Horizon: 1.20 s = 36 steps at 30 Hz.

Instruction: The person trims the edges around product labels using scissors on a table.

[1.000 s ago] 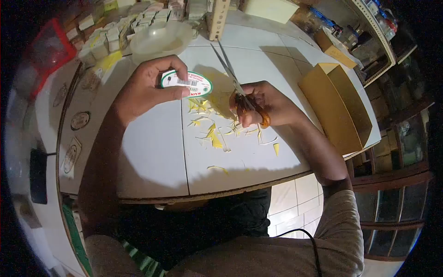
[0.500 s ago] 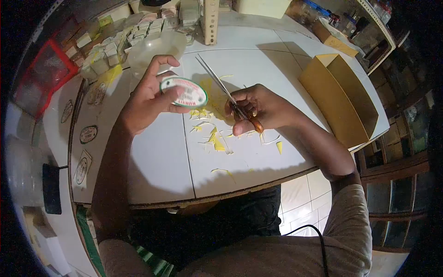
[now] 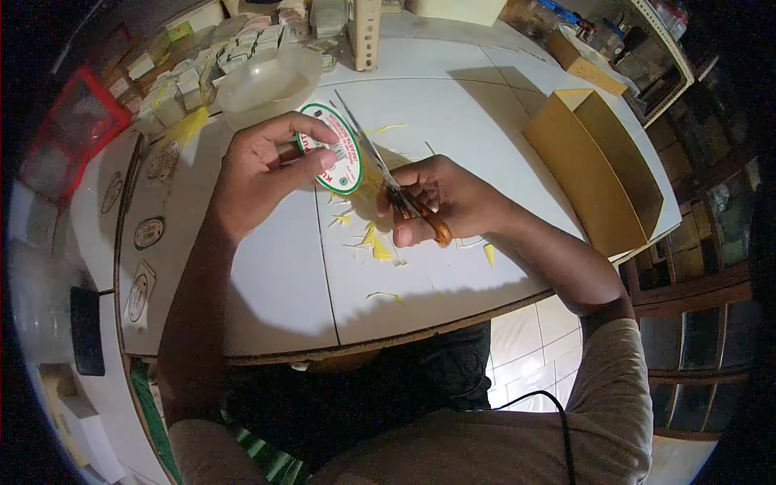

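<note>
Between the thumb and fingers of my left hand (image 3: 279, 158) is an oval label (image 3: 347, 166), white with a green border and printed text. My right hand (image 3: 432, 198) grips a pair of scissors (image 3: 373, 152) by its orange-brown handles. The blades point up and away, close beside the label's right edge; whether they touch it I cannot tell. Below both hands, yellow and white paper scraps (image 3: 375, 244) lie scattered on the white tiled table (image 3: 275, 299).
A tan cardboard box (image 3: 598, 174) stands at the right. Behind my left hand sits a translucent bowl (image 3: 267, 85), with stacks of labels (image 3: 190, 85) beyond it. More oval labels (image 3: 149, 233) lie at the left, near a red-framed bin (image 3: 81, 133). A perforated post (image 3: 366, 36) rises at the back.
The label has turned from lying nearly sideways to standing more upright, its edge now beside the blades. My right hand and the scissors have shifted slightly left.
</note>
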Motion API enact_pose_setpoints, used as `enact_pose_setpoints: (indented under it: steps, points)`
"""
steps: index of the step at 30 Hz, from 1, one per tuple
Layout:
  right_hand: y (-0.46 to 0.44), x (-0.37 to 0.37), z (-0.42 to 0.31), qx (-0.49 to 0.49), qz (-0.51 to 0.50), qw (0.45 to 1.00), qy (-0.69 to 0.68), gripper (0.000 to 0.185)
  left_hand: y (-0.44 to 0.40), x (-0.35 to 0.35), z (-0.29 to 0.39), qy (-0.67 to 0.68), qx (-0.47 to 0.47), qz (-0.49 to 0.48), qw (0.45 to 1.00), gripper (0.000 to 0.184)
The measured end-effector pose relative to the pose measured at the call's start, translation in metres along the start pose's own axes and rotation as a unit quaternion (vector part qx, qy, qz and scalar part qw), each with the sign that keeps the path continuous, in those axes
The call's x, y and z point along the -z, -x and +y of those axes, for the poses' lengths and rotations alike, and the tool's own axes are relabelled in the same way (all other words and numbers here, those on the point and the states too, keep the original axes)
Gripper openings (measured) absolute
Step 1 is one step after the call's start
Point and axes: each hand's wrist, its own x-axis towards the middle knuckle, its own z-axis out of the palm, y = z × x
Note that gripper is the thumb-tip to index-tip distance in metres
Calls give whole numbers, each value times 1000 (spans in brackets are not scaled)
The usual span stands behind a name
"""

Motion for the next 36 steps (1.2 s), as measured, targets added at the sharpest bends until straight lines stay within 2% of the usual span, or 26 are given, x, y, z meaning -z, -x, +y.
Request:
enact_pose_setpoints:
  steps: [3,11,16,25,36]
  points:
    - [0,-2,2,2,0,1000,-25,54,1,-4,1,-39,-5,0,999,17]
    - [2,-6,-2,-14,3,999,-28,56,1,-8,-3,-5,-26,21,999,18]
    - [-1,-9,1,9,17,1000,-17,52,1,-8,-4,-7,-24,20,999,18]
    - [0,-10,1,-35,16,999,-37,47,0,-8,-6,-18,-39,17,999,18]
    - [0,-12,-1,-32,29,998,-43,43,0,-6,-8,-23,-48,19,998,18]
